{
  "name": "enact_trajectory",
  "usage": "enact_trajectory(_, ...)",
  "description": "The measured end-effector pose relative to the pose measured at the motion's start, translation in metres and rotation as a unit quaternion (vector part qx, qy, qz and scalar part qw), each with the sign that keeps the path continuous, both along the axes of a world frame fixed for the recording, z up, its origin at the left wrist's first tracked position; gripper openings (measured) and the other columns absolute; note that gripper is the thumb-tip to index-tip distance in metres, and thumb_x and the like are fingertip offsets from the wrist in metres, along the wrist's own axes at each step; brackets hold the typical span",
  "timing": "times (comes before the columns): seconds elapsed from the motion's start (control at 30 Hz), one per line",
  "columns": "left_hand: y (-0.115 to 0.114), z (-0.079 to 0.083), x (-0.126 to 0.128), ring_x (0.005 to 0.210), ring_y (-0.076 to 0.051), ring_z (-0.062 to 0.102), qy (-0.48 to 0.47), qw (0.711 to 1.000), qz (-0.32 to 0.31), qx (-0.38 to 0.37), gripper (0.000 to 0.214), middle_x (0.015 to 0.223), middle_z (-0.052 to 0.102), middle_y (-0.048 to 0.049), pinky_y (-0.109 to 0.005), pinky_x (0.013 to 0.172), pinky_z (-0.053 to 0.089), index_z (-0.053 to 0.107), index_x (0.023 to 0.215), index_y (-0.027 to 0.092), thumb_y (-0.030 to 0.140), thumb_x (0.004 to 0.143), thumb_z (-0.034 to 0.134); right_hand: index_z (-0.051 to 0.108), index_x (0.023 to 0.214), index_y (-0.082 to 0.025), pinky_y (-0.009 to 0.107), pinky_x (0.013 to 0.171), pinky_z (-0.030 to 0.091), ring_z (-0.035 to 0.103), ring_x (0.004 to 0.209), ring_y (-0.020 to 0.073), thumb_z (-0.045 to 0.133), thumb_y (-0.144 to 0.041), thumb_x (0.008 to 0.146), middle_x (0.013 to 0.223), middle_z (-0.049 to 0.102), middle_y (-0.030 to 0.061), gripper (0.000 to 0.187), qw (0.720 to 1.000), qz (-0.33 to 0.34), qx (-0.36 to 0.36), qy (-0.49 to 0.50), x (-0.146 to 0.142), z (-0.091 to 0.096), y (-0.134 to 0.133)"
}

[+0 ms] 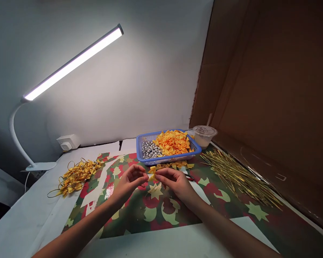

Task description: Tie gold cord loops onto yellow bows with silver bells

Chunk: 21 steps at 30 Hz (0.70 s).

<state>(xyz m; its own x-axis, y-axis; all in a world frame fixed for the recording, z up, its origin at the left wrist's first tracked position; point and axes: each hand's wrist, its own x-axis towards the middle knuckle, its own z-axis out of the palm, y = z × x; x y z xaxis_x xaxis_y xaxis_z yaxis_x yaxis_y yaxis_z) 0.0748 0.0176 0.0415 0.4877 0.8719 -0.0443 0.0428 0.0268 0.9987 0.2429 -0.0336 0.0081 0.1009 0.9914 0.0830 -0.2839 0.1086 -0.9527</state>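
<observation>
A small yellow ribbon bow [152,170] is pinched between the thumb and fingers of my right hand [175,181]. Close on its left side, my left hand [132,180] has its thumb and fingertips drawn together. Whatever those left fingertips hold is too small to make out. Both hands are above a camouflage-patterned sheet [150,200] with stars and moons. Just beyond them, a blue plastic basket [167,157] contains silver bells [150,149] and a heap of yellow-orange bows [173,142]. More yellow bows [174,165] lie along the basket's front.
At left lies a pile of yellow bows with gold loops [79,175]. Gold twist ties [239,177] are bundled at right, near a lidded plastic cup [204,135]. A clip-on lamp [75,62] lights the table; a cardboard wall [271,89] stands at right.
</observation>
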Motion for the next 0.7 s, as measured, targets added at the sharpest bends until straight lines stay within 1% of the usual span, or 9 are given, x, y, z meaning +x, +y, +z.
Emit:
enact_trajectory(0.13,-0.005,-0.001,-0.001,0.078,-0.015,0.06,-0.008,1.0,-0.004,0.021,0.033,0.086,0.06,-0.0006,-0.023,0.063,0.048,0.058,0.083,0.018,0.036,0.064,0.079,0.066,0.074,-0.017,0.023,0.053,0.042,0.049,0.055,0.0095,0.078,-0.045,0.059,0.065,0.061,-0.0025,0.034,1.0,0.015,-0.005,-0.003,-0.001,-0.003,0.0)
enact_trajectory(0.2,-0.009,-0.002,0.001,0.076,-0.015,0.06,-0.013,1.0,0.001,0.016,0.035,0.084,0.061,-0.0005,-0.024,0.063,0.049,0.059,0.085,0.018,0.038,0.064,0.079,0.063,0.074,-0.017,0.023,0.053,0.042,0.05,0.057,0.0097,0.079,-0.047,0.058,0.065,0.06,-0.003,0.037,1.0,0.021,-0.006,-0.002,-0.002,-0.006,0.0)
enact_trajectory(0.27,-0.011,-0.003,0.003,0.07,-0.014,0.06,-0.02,1.0,0.01,-0.004,0.038,0.077,0.062,0.0002,-0.024,0.061,0.048,0.058,0.085,0.017,0.039,0.063,0.08,0.06,0.073,-0.018,0.022,0.052,0.042,0.052,0.059,0.0101,0.079,-0.048,0.058,0.066,0.058,-0.0032,0.039,1.0,0.031,-0.007,-0.002,-0.003,-0.008,0.001)
enact_trajectory(0.33,-0.012,-0.005,0.004,0.063,-0.011,0.058,-0.035,0.999,0.016,-0.032,0.042,0.07,0.062,0.0012,-0.022,0.058,0.047,0.057,0.086,0.016,0.038,0.061,0.082,0.059,0.074,-0.018,0.022,0.053,0.043,0.053,0.061,0.0106,0.079,-0.049,0.059,0.067,0.058,-0.0028,0.04,0.999,0.044,-0.006,-0.004,-0.004,-0.01,0.0)
enact_trajectory(0.4,-0.012,-0.009,0.005,0.056,-0.009,0.055,-0.063,0.995,0.009,-0.072,0.043,0.065,0.062,0.0023,-0.02,0.054,0.045,0.056,0.086,0.015,0.036,0.06,0.084,0.059,0.075,-0.018,0.022,0.055,0.044,0.055,0.063,0.0112,0.08,-0.048,0.059,0.069,0.059,-0.002,0.041,0.998,0.06,-0.003,-0.005,-0.005,-0.012,-0.001)
enact_trajectory(0.5,-0.011,-0.016,0.003,0.051,-0.006,0.054,-0.11,0.982,-0.001,-0.151,0.042,0.062,0.061,0.0035,-0.016,0.049,0.041,0.057,0.085,0.015,0.03,0.059,0.085,0.06,0.086,-0.019,0.022,0.055,0.044,0.055,0.063,0.0112,0.074,-0.05,0.067,0.073,0.06,-0.0013,0.039,0.997,0.074,0.01,-0.024,-0.006,-0.013,-0.005)
enact_trajectory(0.6,-0.011,-0.019,0.0,0.056,-0.007,0.059,-0.123,0.97,-0.016,-0.207,0.041,0.068,0.065,0.0003,-0.016,0.053,0.044,0.061,0.087,0.013,0.027,0.057,0.086,0.061,0.102,-0.023,0.023,0.056,0.045,0.055,0.07,0.0124,0.063,-0.05,0.08,0.086,0.058,0.0017,0.035,0.992,0.08,0.05,-0.087,-0.005,-0.012,-0.01)
enact_trajectory(0.7,-0.012,-0.017,-0.003,0.061,-0.01,0.063,-0.137,0.951,-0.055,-0.271,0.04,0.071,0.067,-0.002,-0.019,0.06,0.05,0.065,0.088,0.011,0.021,0.055,0.086,0.066,0.102,-0.024,0.026,0.068,0.048,0.056,0.088,0.016,0.061,-0.046,0.082,0.102,0.055,0.005,0.029,0.981,0.099,0.103,-0.132,-0.003,-0.011,-0.012)
